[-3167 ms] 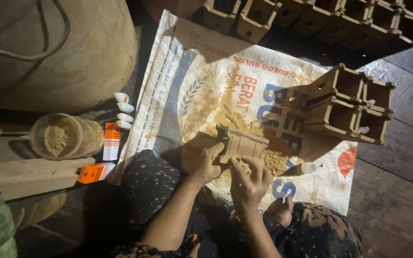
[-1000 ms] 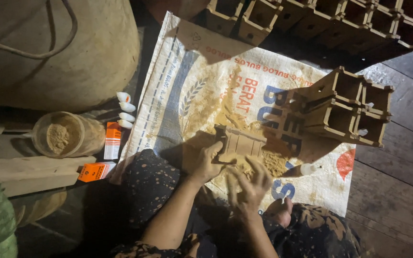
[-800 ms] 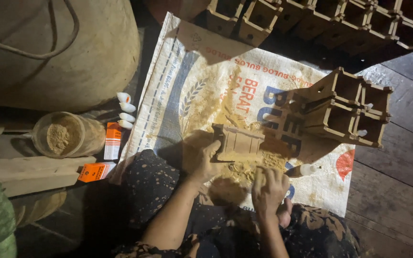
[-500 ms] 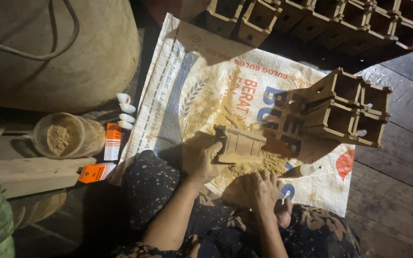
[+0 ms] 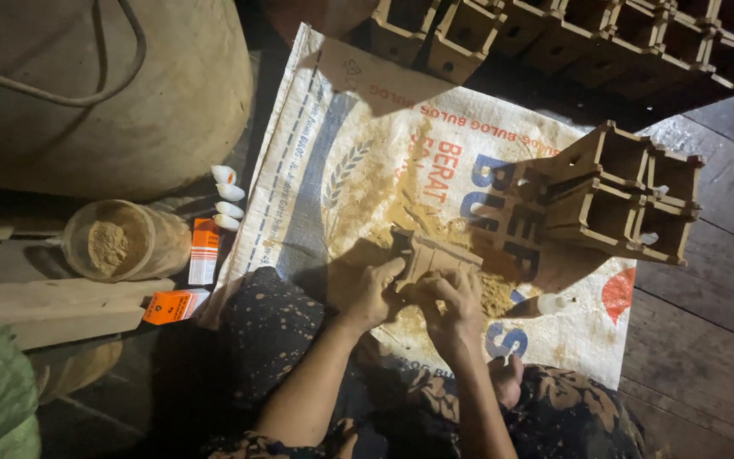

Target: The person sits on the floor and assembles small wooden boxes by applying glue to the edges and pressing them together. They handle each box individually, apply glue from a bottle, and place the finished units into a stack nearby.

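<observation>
Near side: left hand and right hand both clasp one small wooden box, held between them over the printed sack and its sawdust. Left, a clear jar holds sawdust beside two orange cartons. Farther right, a four-cell wooden block stands.

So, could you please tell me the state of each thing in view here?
Small wooden box: held in both hands over the sack.
Left hand: gripping the box.
Right hand: gripping the box.
Woven sack: spread flat, dusted with sawdust.
Clear jar: open, lying on its side, powder inside.
Stacked wooden boxes: open-sided, empty.
</observation>
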